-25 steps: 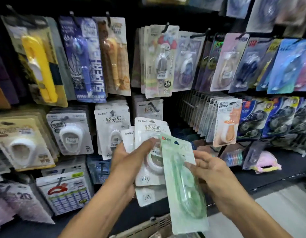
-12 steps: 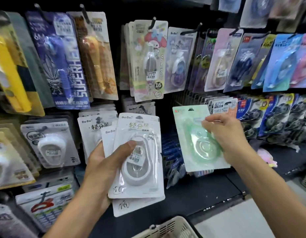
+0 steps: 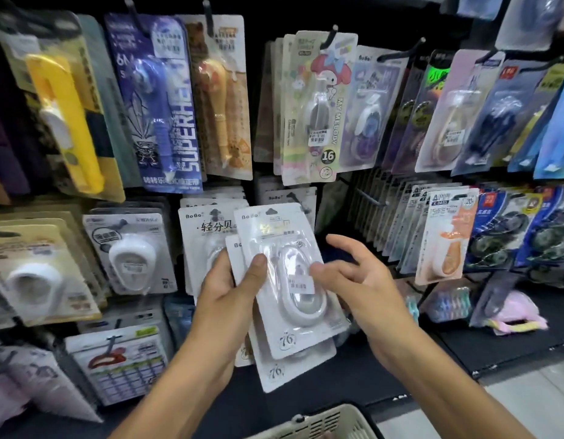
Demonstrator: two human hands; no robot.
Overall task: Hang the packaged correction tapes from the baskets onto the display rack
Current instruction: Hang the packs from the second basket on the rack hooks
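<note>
My left hand [image 3: 226, 299] grips a small stack of white BoBo correction tape packs [image 3: 274, 229], thumb across the front, held up before the display rack. The top pack shows a white oval tape under a clear blister with a price sticker. My right hand [image 3: 366, 280] is beside the stack with relaxed, spread fingers. Its thumb touches the blister's right edge and it holds nothing. Matching white BoBo packs [image 3: 204, 226] hang on the rack just behind the stack.
A bare rack hook [image 3: 369, 199] juts out right of the stack, ahead of a dense row of orange-tape packs [image 3: 445, 236]. Other tape packs fill the hooks above and on both sides. A beige basket rim [image 3: 325, 423] shows at the bottom edge.
My right hand carried a green pack out to the right, and now it is back at the white stack, holding nothing. My left hand kept the stack and raised it slightly.
</note>
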